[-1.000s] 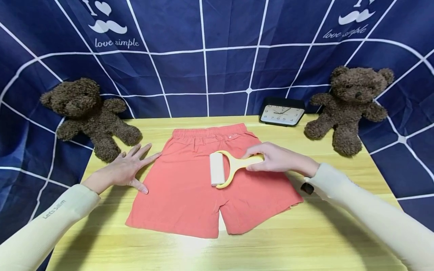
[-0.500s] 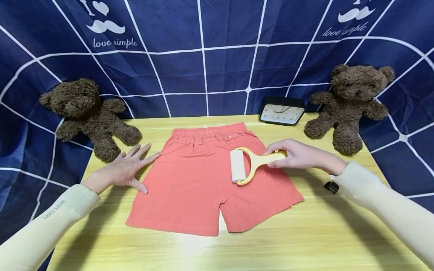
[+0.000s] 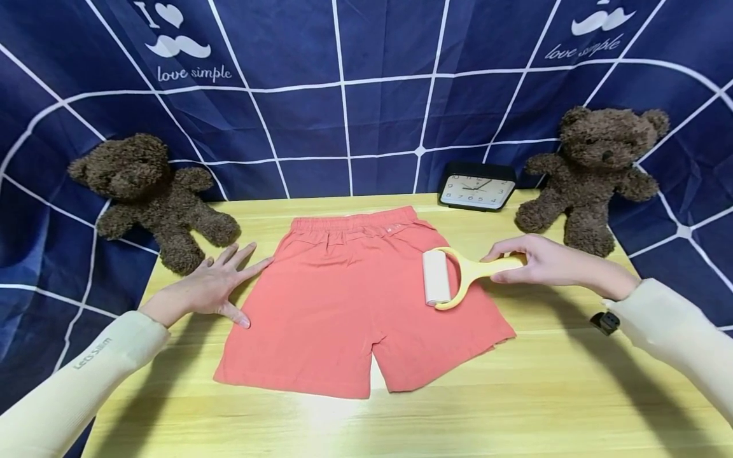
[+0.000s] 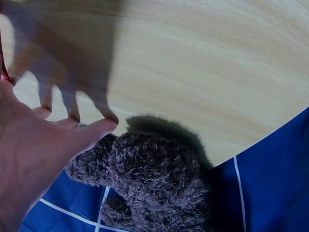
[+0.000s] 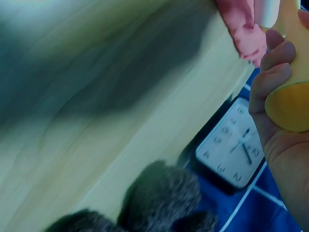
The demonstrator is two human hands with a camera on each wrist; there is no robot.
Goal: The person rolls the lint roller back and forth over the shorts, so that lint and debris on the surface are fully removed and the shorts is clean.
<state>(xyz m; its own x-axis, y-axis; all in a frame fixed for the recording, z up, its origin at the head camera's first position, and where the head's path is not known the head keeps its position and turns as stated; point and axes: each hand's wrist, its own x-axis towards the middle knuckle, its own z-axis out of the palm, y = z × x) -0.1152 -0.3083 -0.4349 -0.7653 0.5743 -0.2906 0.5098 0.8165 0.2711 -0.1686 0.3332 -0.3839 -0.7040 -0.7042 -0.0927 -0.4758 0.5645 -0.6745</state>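
Observation:
A pair of coral-red shorts [image 3: 326,312] lies flat on the wooden table, waistband toward the back. In the head view my right hand [image 3: 535,259] grips the yellow handle of a lint roller [image 3: 437,278]; its white roll is on the right leg of the shorts. The right wrist view shows the fingers [image 5: 273,79] curled round that handle. My left hand [image 3: 214,285] is spread with straight fingers, thumb and fingertips touching the left edge of the shorts. In the left wrist view the left hand [image 4: 36,150] rests beside a brown teddy bear [image 4: 159,179].
A second teddy bear [image 3: 598,172] sits at the back right, near a black-framed clock [image 3: 477,187]. Behind the wooden table [image 3: 446,423] hangs a navy cloth [image 3: 389,121] with white lines. A dark wrist device [image 3: 605,322] is at the right sleeve.
My right hand has drawn the lint roller rightward across the shorts, from their middle onto the right leg. The left hand has stayed in place.

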